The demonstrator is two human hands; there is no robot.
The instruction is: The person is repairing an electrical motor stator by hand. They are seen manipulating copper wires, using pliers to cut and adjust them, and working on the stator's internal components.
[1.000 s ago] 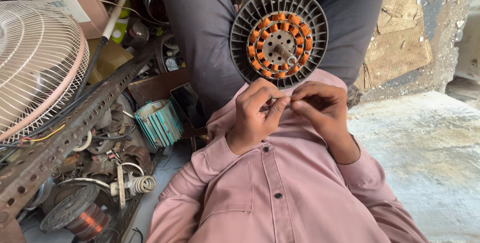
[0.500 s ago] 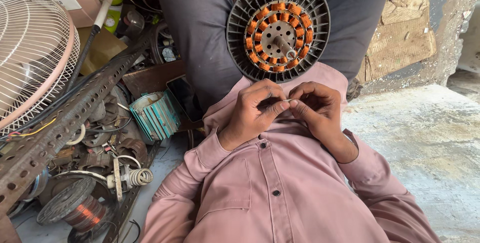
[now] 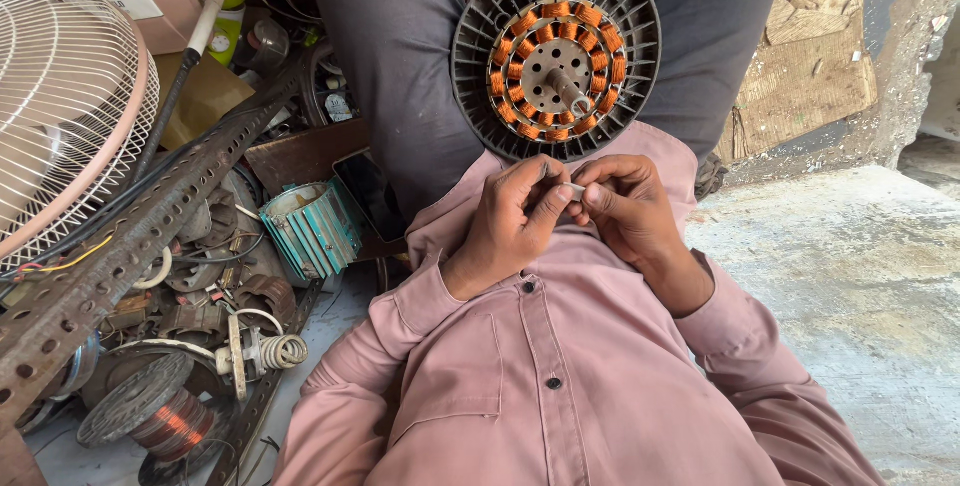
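A round grey fan motor (image 3: 556, 51), with a ring of copper coils and a short shaft in its middle, rests on my lap between my grey trouser legs. Just below it, against my pink shirt, both hands meet. My left hand (image 3: 508, 218) and my right hand (image 3: 628, 210) pinch the two ends of a small whitish piece (image 3: 574, 189), perhaps a wire sleeve, between thumbs and fingertips. What the piece is exactly I cannot tell.
At the left lie a white fan guard (image 3: 60, 106), a perforated rusty metal angle bar (image 3: 130, 246), a teal finned motor part (image 3: 310, 229), a dark phone (image 3: 368, 191), loose coils and a copper-wound rotor (image 3: 160, 416). Concrete floor (image 3: 860, 306) and cardboard (image 3: 810, 56) are at the right.
The view tipped down slightly, so the motor sits a little higher in the picture. My fingers keep working the small piece; the hands stay together in front of my chest.
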